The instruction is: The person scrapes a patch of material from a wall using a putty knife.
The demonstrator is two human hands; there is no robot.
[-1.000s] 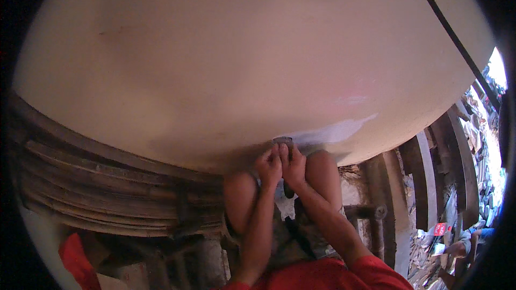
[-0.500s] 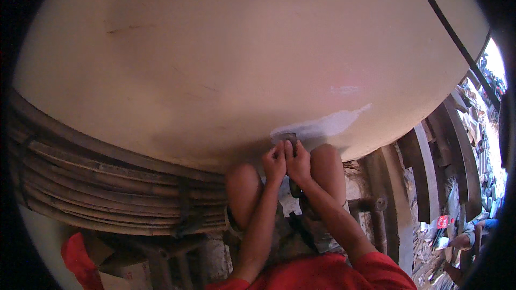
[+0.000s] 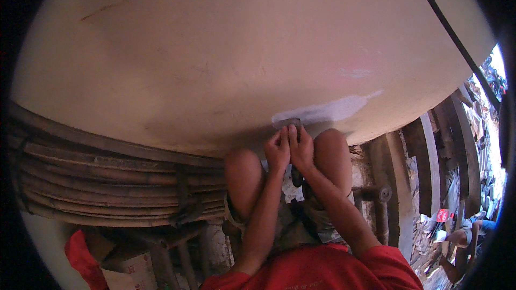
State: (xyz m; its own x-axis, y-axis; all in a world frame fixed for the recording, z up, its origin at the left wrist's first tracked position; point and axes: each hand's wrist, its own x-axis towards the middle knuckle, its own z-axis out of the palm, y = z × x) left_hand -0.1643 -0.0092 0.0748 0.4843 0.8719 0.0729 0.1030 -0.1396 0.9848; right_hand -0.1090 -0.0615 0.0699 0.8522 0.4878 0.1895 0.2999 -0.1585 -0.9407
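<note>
A large, curved beige surface [image 3: 215,48] fills the upper view, with an uneven white patch [image 3: 333,108] near its lower edge. My left hand [image 3: 277,151] and my right hand [image 3: 302,149] are side by side with fingers pressed together. Between their fingertips is a small, flat dark grey piece [image 3: 291,122], too indistinct to name. It lies against the surface at the left end of the white patch. Both hands are closed on it, and my fingers cover its near edge. My bent knees flank my hands.
Tied bamboo poles [image 3: 107,180] lie at left, above a red cloth [image 3: 83,258] and a cardboard box [image 3: 137,271]. Dark planks [image 3: 424,166] stand at right. A black cable [image 3: 449,29] crosses the upper right. Another person [image 3: 461,237] sits at lower right among scattered debris.
The whole view has shifted, so the surface, patch and hands appear higher in the picture. My hands still hold the grey piece at the patch's left end; more of it shows.
</note>
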